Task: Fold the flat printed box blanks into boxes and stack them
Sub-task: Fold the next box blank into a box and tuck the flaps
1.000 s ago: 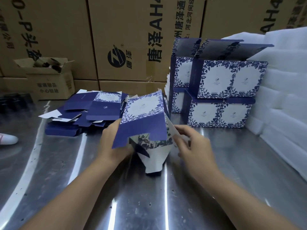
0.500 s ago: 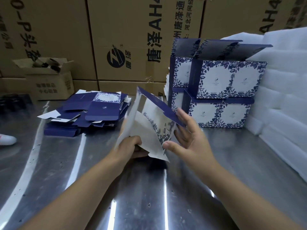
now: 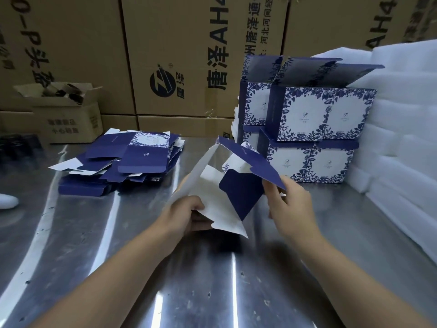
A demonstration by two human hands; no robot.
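A half-opened blue-and-white box blank [image 3: 212,192] is held above the steel table [image 3: 142,268], its white inside facing me. My left hand [image 3: 186,214] grips its lower left edge. My right hand [image 3: 288,204] pinches the blue flap at the blank's right side. A loose pile of flat blanks [image 3: 123,164] lies at the left on the table. Several folded boxes [image 3: 307,129] are stacked in two rows at the back right, the top ones with lids open.
Large brown cartons [image 3: 189,55] wall off the back. A small open carton [image 3: 63,112] stands at the back left. White foam sheets [image 3: 402,138] are piled along the right. A white object [image 3: 7,201] lies at the left edge.
The blank was turned from its printed outside facing me to its white inside, and it has opened wider. My right hand moved out to the blue flap's edge.
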